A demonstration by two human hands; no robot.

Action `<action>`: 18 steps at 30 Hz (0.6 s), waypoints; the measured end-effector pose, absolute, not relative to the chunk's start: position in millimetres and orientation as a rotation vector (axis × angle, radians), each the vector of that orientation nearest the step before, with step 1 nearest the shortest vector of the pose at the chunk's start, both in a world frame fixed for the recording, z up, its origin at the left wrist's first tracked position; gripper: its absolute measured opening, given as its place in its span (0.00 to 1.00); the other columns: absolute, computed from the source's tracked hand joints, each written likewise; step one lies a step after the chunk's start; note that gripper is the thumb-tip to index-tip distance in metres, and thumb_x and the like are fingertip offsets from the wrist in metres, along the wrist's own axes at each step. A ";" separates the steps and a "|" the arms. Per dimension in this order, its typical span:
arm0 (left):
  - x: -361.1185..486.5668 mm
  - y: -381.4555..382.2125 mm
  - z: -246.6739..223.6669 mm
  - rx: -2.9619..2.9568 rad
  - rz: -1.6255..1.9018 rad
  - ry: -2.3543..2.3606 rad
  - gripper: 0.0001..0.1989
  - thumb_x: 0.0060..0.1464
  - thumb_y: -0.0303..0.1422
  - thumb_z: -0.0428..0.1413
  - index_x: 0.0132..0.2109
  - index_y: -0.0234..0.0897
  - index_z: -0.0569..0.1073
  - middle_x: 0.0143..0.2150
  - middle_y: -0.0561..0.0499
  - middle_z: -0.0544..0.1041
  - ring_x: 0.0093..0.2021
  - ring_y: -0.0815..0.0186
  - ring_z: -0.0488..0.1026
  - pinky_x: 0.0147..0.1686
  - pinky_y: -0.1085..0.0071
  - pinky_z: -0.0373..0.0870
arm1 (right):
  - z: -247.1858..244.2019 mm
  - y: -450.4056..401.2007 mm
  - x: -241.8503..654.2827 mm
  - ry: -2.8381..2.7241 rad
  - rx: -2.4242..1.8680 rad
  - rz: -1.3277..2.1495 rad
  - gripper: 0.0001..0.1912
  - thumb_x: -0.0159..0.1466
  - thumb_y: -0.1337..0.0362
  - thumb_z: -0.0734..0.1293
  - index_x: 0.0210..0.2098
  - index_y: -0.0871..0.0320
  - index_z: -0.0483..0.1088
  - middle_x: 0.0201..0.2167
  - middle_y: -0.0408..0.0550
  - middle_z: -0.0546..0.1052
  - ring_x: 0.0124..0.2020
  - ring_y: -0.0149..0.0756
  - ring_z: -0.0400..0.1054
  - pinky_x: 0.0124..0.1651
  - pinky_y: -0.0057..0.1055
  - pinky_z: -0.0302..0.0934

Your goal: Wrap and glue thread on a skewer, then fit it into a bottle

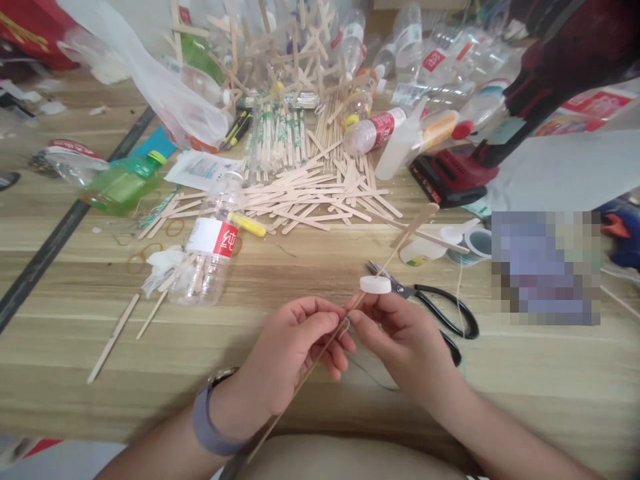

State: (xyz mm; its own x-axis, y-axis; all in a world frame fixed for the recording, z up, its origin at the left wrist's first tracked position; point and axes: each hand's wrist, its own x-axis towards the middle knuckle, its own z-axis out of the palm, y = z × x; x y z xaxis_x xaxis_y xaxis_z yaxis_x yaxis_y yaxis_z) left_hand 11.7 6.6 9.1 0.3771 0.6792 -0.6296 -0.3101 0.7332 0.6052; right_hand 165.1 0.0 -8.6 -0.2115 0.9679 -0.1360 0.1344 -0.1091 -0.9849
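A thin wooden stick (pixel 304 383) slants up through a white bottle cap (pixel 375 285). Beyond the cap, a flat craft stick (pixel 417 223) lines up with its far end. My left hand (pixel 295 340) is closed, thumb and forefinger pinching at the stick just below the cap. My right hand (pixel 407 340) is closed there too, its fingertips against the stick under the cap. A dark thread (pixel 373 380) loops by the fingertips and trails right; which fingers grip it I cannot tell. Black-handled pliers (pixel 435 303) lie beyond my right hand, partly hidden by it.
A clear bottle (pixel 205 267) holding sticks stands left of centre. A pile of craft sticks (pixel 305 193) spreads behind, with several plastic bottles further back. A red cordless drill (pixel 460 170) stands at right, near a small white bottle (pixel 423 250). A green bottle (pixel 125 187) lies left.
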 end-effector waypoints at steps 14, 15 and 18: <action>12.9 5.8 7.1 0.430 0.661 1.016 0.07 0.49 0.32 0.56 0.33 0.35 0.66 0.20 0.53 0.74 0.15 0.73 0.67 0.14 0.79 0.62 | -10.3 -0.4 165.0 -1.502 -1.303 1.287 0.08 0.62 0.64 0.62 0.27 0.56 0.67 0.21 0.42 0.72 0.24 0.31 0.67 0.30 0.29 0.64; 12.7 5.8 6.8 0.432 0.654 1.016 0.07 0.49 0.33 0.56 0.32 0.34 0.66 0.20 0.53 0.74 0.15 0.73 0.67 0.14 0.80 0.61 | -10.2 -0.3 165.0 -1.511 -1.307 1.281 0.08 0.62 0.64 0.62 0.27 0.56 0.67 0.21 0.43 0.72 0.24 0.32 0.67 0.30 0.29 0.64; 12.2 6.2 6.3 0.445 0.633 1.010 0.09 0.49 0.34 0.57 0.30 0.33 0.67 0.20 0.53 0.74 0.15 0.74 0.67 0.14 0.80 0.61 | -9.6 0.1 164.6 -1.531 -1.323 1.255 0.07 0.62 0.64 0.62 0.27 0.56 0.67 0.21 0.43 0.73 0.25 0.32 0.68 0.31 0.29 0.64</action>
